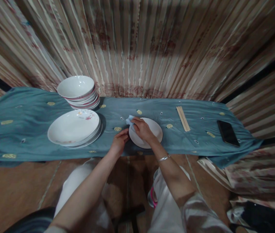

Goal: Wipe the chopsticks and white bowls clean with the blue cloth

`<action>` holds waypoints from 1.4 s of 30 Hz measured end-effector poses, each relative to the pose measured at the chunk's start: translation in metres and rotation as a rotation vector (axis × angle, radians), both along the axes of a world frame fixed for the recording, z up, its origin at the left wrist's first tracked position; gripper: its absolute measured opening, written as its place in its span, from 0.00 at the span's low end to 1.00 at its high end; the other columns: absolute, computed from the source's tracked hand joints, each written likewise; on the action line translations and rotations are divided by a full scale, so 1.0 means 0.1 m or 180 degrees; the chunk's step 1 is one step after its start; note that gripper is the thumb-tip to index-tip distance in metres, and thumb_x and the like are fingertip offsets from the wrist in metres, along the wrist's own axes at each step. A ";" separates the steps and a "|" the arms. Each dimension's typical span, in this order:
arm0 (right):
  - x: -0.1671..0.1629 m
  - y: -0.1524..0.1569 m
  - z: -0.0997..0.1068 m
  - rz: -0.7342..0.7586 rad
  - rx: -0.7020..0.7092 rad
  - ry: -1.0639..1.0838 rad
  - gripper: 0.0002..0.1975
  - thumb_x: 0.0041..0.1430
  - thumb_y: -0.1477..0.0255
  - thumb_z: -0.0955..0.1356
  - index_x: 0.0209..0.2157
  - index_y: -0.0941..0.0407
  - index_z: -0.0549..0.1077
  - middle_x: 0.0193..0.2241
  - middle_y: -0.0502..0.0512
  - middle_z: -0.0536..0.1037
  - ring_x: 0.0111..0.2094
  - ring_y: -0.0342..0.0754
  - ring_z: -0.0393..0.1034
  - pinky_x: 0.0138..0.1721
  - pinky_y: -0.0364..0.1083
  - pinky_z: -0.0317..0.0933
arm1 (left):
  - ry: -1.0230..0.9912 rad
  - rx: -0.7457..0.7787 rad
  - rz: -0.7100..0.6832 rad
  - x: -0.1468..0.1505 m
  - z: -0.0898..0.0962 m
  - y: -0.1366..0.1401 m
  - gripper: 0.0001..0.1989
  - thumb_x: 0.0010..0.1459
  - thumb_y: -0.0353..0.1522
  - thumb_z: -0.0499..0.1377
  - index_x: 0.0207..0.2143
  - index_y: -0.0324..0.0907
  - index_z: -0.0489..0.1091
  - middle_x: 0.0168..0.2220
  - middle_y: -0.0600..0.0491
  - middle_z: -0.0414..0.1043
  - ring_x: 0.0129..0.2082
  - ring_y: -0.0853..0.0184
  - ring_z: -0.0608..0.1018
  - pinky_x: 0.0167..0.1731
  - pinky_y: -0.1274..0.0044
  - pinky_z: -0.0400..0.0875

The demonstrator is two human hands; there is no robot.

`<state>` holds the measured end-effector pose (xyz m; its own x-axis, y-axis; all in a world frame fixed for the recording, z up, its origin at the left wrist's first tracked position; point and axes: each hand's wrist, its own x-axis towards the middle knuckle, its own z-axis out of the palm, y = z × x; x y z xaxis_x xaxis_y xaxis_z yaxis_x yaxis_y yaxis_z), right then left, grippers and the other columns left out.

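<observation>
In the head view, a white plate [153, 130] with a thin dark rim lies on the cloth-covered table in front of me. My right hand [142, 128] is closed on a light blue cloth [130, 120], which it presses at the plate's upper left rim. At the left edge of the same plate, my left hand [120, 141] grips the rim with bent fingers; part of its fingertips is hidden in shadow.
Left of my hands are a stack of oval plates [73, 127] and, behind it, a stack of bowls [76, 86]. To the right lie several wooden chopsticks [183, 118] and a black phone [227, 133]. A pleated curtain [137, 48] hangs behind the table [113, 111].
</observation>
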<state>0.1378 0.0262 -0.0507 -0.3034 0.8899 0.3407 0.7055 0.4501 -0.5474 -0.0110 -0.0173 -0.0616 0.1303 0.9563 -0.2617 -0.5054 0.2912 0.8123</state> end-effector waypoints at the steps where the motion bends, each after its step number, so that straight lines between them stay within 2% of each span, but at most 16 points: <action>1: -0.03 -0.02 0.00 0.0066 -0.0019 0.0050 0.17 0.57 0.82 0.61 0.45 0.56 0.73 0.50 0.58 0.72 0.52 0.48 0.65 0.56 0.49 0.56 | -0.0017 -0.0013 -0.0004 -0.01 0.00 0.00 0.11 0.42 0.23 0.59 0.31 0.38 0.74 0.33 0.51 0.76 0.38 0.67 0.76 0.49 0.71 0.65; 9: -0.10 -0.23 0.09 0.0606 -0.0260 0.0381 0.11 0.56 0.82 0.63 0.38 0.58 0.73 0.45 0.57 0.75 0.49 0.47 0.67 0.53 0.47 0.58 | -0.0326 -0.0573 0.0225 -0.03 0.03 0.05 0.05 0.47 0.24 0.57 0.28 0.39 0.70 0.27 0.52 0.74 0.31 0.67 0.77 0.43 0.70 0.70; 13: -0.06 -0.37 0.15 0.0864 -0.0413 0.0395 0.09 0.53 0.83 0.65 0.33 0.56 0.73 0.42 0.53 0.76 0.45 0.45 0.69 0.50 0.45 0.59 | -0.0208 -0.0640 0.0355 -0.03 0.02 0.08 0.04 0.52 0.29 0.55 0.26 0.41 0.68 0.23 0.54 0.71 0.26 0.67 0.74 0.33 0.73 0.71; 16: -0.01 -0.49 0.23 0.1021 -0.0498 0.0277 0.10 0.52 0.85 0.65 0.31 0.56 0.72 0.39 0.52 0.76 0.43 0.45 0.69 0.48 0.44 0.60 | -0.0041 -0.0618 0.0305 -0.04 -0.01 0.09 0.03 0.52 0.32 0.57 0.29 0.41 0.68 0.23 0.54 0.71 0.25 0.67 0.73 0.27 0.76 0.68; 19: 0.03 -0.62 0.29 0.1089 -0.0522 0.0114 0.12 0.51 0.87 0.64 0.31 0.56 0.72 0.39 0.53 0.76 0.44 0.46 0.69 0.48 0.45 0.59 | 0.0145 -0.0438 0.0360 -0.02 -0.05 0.09 0.09 0.47 0.31 0.61 0.33 0.40 0.68 0.27 0.53 0.74 0.29 0.66 0.75 0.30 0.75 0.68; 22: 0.08 -0.74 0.33 0.1051 -0.0509 -0.0124 0.13 0.49 0.88 0.64 0.31 0.56 0.71 0.38 0.53 0.75 0.43 0.46 0.68 0.47 0.45 0.60 | 0.0403 -0.0002 0.0405 0.03 -0.08 0.07 0.18 0.39 0.27 0.65 0.36 0.41 0.69 0.30 0.54 0.75 0.33 0.67 0.76 0.38 0.74 0.68; 24: 0.11 -0.82 0.35 0.0988 -0.0464 -0.0314 0.14 0.49 0.89 0.63 0.31 0.57 0.71 0.37 0.54 0.75 0.43 0.47 0.68 0.46 0.46 0.60 | 0.0566 0.0215 0.0400 0.06 -0.10 0.07 0.21 0.35 0.26 0.65 0.37 0.41 0.69 0.32 0.54 0.75 0.34 0.67 0.76 0.41 0.73 0.67; 28: 0.17 -0.97 0.38 0.0898 -0.0314 -0.0595 0.15 0.48 0.90 0.61 0.30 0.58 0.71 0.35 0.56 0.74 0.40 0.48 0.67 0.44 0.46 0.60 | 0.0732 0.0430 0.0254 0.10 -0.10 0.06 0.19 0.34 0.26 0.65 0.35 0.40 0.71 0.33 0.53 0.76 0.36 0.65 0.76 0.43 0.71 0.66; 32: 0.31 -1.08 0.37 0.0803 -0.0299 -0.0593 0.15 0.48 0.90 0.60 0.30 0.58 0.70 0.34 0.55 0.74 0.41 0.48 0.66 0.44 0.45 0.60 | 0.0776 0.0628 0.0074 0.12 -0.05 0.06 0.16 0.35 0.27 0.65 0.33 0.41 0.73 0.33 0.52 0.77 0.36 0.64 0.76 0.45 0.70 0.65; 42: 0.78 -1.13 0.34 0.0176 -0.0528 -0.0515 0.12 0.48 0.87 0.62 0.26 0.56 0.70 0.34 0.54 0.75 0.39 0.48 0.67 0.43 0.45 0.60 | 0.0740 0.0646 -0.0014 0.13 -0.03 0.08 0.18 0.34 0.28 0.66 0.33 0.40 0.72 0.34 0.50 0.77 0.41 0.60 0.76 0.48 0.68 0.65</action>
